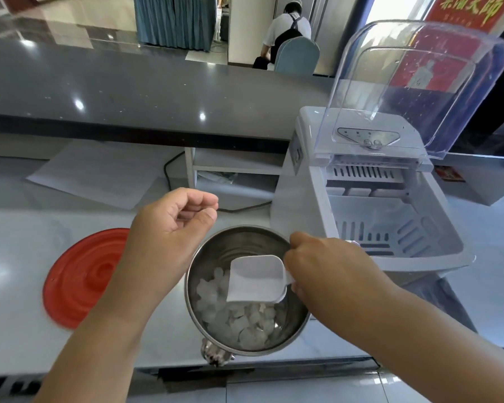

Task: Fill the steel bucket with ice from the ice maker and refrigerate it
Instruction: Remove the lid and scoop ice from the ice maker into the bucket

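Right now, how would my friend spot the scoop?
Find the white ice maker with its clear lid up. Left of it stands a steel bucket. The scoop is the small white shovel over the ice, held by the right hand.

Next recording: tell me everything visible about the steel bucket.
The steel bucket is round, shiny metal, with ringed inner walls and a knob-like fitting on its near rim. It stands upright and uncovered on the pale counter, beside the ice maker. Ice covers its bottom; it is far from full. A white scoop, held by the right hand, tilts over its mouth.
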Tool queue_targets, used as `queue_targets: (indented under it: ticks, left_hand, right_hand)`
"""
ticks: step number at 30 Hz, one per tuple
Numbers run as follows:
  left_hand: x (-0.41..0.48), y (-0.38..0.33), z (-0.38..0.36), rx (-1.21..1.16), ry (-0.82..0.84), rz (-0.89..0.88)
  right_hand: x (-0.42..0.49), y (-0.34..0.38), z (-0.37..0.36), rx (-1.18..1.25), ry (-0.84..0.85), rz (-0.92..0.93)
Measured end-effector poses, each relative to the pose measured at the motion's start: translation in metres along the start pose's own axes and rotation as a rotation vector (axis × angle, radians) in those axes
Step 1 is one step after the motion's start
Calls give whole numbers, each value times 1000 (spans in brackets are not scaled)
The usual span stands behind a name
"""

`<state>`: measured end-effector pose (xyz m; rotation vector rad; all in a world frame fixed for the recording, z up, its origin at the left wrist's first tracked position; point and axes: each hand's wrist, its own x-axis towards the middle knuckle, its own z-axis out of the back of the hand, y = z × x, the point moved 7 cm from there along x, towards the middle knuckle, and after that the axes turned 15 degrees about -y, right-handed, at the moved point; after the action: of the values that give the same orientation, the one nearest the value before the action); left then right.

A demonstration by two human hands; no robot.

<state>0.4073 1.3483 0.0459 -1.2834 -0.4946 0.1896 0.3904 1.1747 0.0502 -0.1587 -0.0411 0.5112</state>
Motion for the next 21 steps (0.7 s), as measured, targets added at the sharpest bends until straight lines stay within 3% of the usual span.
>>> queue_targets:
  ticks: [9, 21]
  left_hand:
    - [1, -6, -9, -12, 24, -10]
    - [-5, -21, -69, -16, 117, -59]
  right_hand:
    - [-7, -33, 24, 189, -89, -77]
    - [-29, -141, 41, 307, -311, -288]
